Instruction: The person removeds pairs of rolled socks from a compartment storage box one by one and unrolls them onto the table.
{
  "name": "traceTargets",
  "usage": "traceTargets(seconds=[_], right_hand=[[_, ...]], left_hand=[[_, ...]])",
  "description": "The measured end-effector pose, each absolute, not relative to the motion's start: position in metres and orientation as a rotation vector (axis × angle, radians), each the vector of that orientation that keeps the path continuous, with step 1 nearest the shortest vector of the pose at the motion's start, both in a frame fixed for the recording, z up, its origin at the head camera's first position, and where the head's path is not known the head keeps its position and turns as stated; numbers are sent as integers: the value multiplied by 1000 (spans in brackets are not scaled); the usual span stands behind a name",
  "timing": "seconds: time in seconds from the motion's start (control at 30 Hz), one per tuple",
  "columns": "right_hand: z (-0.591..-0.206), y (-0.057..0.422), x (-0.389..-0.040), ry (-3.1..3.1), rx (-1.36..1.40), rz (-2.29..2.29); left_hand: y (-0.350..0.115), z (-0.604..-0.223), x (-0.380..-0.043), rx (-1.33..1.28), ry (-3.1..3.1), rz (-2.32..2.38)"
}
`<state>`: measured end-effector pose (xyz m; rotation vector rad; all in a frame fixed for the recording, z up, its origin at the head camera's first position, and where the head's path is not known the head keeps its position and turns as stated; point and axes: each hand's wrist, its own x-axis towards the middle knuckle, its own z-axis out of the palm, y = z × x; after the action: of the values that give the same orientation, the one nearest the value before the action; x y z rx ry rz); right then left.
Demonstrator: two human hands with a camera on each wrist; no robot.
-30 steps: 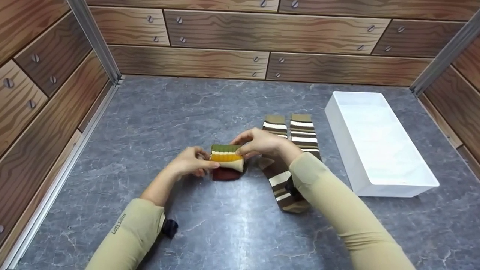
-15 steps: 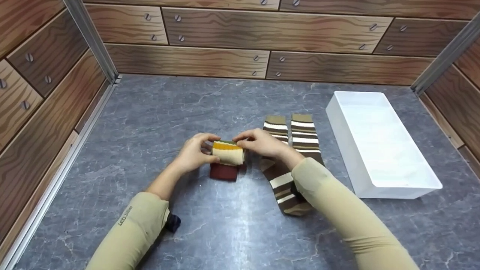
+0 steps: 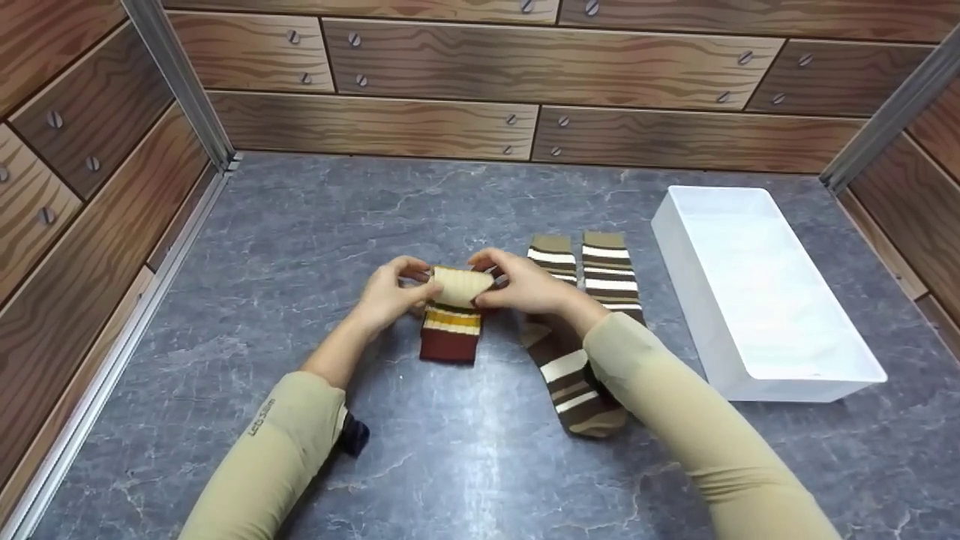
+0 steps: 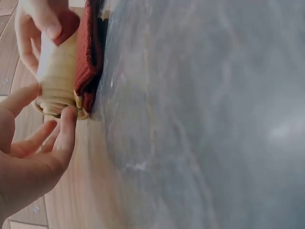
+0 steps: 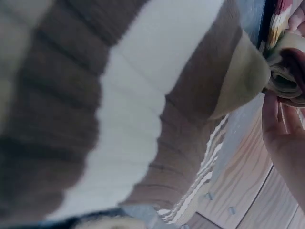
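Currently L hand [image 3: 394,291] & R hand [image 3: 521,283] are gripping opp. ends of rolled sock [image 3: 459,288]; brown striped socks [image 3: 564,367] lying approx. 4 o'clock, white bin [image 3: 697,300] 3.

The gap between the left hand [image 3: 396,289] and the right hand [image 3: 519,283] is filled by a rolled sock [image 3: 459,286]. Free room is left on the worktop [image 3: 300,225] toward the left wall [image 3: 112,176] and between the forearms [image 3: 697,420]. Rightward, the way is crossed low by the striped socks [image 3: 574,390], then barred by the open-topped white box [image 3: 697,300]. The far edge is closed by the back wall [image 3: 525,71].
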<state>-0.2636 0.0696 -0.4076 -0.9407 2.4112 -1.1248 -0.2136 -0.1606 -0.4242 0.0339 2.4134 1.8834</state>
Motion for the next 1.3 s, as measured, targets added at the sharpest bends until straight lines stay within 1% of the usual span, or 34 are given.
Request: traceTargets(seconds=[0.07,0.17,0.27,0.3,0.47,0.6,0.77,1.0,1.3], right_hand=[[-403,69,-265,2380,-833,-1189],[-403,69,-273,2374,-692,-1251],[-404,64,-283,2410,-589,-1293],[-410,63,-290,2434,-565,-1300],[-415,55,-303,2548,-477,-1286],[-418,54,-309,2593,-480,-1256],[-419,59,-313,2541,-478,-1328],[-414,63,-311,2412,-558,-1596],[-409,72,-299,1939,-711,-2016]], left_hand=[[-160,-418,-207,24,2369,1962],[-160,-415,-197,130,2150,2037],[-159,-415,-190,224,1915,1968],[-158,-419,-191,247,1868,1949],[-154,-423,-192,226,1789,1901],[-155,-426,-195,209,1740,1945],[-156,-428,-205,242,1714,2025],[-160,-431,-216,294,1749,1969],[-161,-429,-207,410,1749,1849]])
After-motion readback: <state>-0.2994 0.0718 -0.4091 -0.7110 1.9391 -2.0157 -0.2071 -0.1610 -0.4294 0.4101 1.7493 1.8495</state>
